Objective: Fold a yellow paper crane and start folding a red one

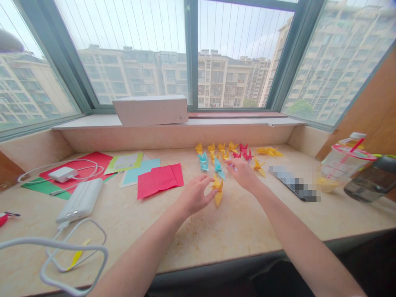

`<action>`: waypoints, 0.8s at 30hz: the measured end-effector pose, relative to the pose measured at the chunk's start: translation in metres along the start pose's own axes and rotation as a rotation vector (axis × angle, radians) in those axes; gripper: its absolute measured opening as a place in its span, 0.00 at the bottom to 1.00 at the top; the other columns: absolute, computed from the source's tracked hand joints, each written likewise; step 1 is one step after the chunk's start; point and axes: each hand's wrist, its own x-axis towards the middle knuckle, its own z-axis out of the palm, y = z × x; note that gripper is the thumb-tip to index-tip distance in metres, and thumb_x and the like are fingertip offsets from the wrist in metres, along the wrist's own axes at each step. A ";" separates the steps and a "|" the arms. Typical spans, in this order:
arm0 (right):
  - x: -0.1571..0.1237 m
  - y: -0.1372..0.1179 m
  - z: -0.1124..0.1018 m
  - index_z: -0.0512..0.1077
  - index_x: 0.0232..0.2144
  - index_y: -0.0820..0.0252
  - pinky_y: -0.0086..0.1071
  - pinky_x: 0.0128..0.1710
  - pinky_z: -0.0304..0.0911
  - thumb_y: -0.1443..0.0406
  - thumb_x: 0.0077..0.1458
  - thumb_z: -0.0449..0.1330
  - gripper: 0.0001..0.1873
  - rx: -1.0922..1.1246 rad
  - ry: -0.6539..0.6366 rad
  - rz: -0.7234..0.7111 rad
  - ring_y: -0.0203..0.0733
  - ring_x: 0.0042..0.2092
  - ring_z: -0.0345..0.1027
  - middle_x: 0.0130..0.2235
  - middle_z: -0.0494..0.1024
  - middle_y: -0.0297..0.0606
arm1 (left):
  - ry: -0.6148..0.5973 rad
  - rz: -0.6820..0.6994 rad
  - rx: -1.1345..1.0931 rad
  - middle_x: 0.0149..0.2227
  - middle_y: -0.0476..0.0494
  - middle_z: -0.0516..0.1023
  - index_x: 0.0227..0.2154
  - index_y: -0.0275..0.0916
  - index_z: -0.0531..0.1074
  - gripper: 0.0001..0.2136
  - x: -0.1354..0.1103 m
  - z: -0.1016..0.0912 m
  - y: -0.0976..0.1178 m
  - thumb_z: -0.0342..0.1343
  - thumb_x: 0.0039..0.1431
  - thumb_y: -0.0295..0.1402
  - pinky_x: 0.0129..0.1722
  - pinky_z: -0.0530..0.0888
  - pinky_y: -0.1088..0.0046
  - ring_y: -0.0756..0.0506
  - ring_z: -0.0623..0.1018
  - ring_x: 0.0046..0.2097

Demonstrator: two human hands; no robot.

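Origami cranes point(216, 154) stand in loose rows on the marble counter point(235, 231) in front of me, folded from yellow, cyan and red paper, and both my hands are reaching in among them. Closest to me, a yellow crane point(218, 190) sits just in front of the others. My left hand point(194, 196) is beside it, half open with the fingers curved, and my fingertips point(213, 192) come right up to the crane, though I cannot tell whether they touch it. My right hand point(244, 174) is open as well, its fingers spread and gripping nothing I can make out. It hangs over the middle of the group just beside a cyan crane point(219, 168), with red cranes point(244, 152) beyond it and another yellow crane point(259, 167) to its right. More yellow cranes point(269, 151) lie a little apart toward the right. To the left of the cranes, a red paper sheet point(159, 180) overlaps a pale blue one point(139, 171), and a white charger point(63, 174) with its cable rests on green and red sheets point(89, 161). A white power bank point(79, 201) lies nearer me. On the right are a pixelated phone point(292, 183), a plastic cup point(343, 163) with a pink straw, and a water bottle point(371, 179). A white cardboard box point(150, 110) sits on the window sill point(232, 121).
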 end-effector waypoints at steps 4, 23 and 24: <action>0.010 0.009 0.011 0.78 0.44 0.58 0.42 0.51 0.62 0.68 0.59 0.58 0.12 -0.080 -0.046 -0.009 0.51 0.49 0.72 0.45 0.81 0.46 | -0.012 0.018 0.030 0.45 0.41 0.77 0.47 0.42 0.72 0.12 -0.001 0.003 -0.001 0.54 0.61 0.33 0.48 0.72 0.63 0.40 0.77 0.48; 0.025 0.011 0.018 0.79 0.41 0.56 0.39 0.48 0.62 0.69 0.62 0.56 0.12 -0.223 -0.023 -0.043 0.49 0.46 0.74 0.42 0.83 0.40 | -0.069 0.024 0.082 0.43 0.40 0.78 0.43 0.40 0.74 0.10 -0.001 0.002 0.000 0.51 0.63 0.34 0.46 0.73 0.63 0.41 0.78 0.45; 0.026 0.012 0.018 0.79 0.42 0.56 0.39 0.48 0.62 0.69 0.62 0.56 0.12 -0.224 -0.020 -0.043 0.49 0.46 0.74 0.43 0.83 0.40 | -0.069 0.026 0.084 0.43 0.40 0.78 0.43 0.39 0.74 0.10 -0.001 0.002 0.000 0.51 0.63 0.34 0.46 0.73 0.64 0.41 0.78 0.45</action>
